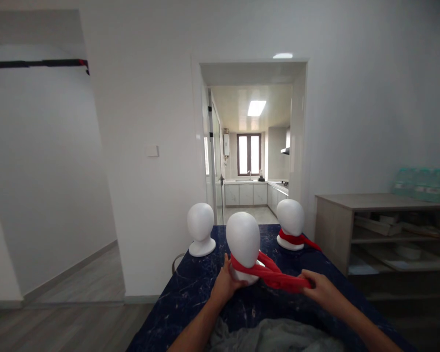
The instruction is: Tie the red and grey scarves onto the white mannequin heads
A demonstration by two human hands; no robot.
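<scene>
The soft, limp red fabric scarf [275, 275] wraps the white foam mannequin head [243, 244]; the right hand [320, 288] is closed on its loose ends, while the left hand [225, 283] braces the light, tippable base.

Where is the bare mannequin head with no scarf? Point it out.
The bare mannequin head stands at the far left of the dark blue table, left of the middle head whose red scarf both hands hold.
</scene>
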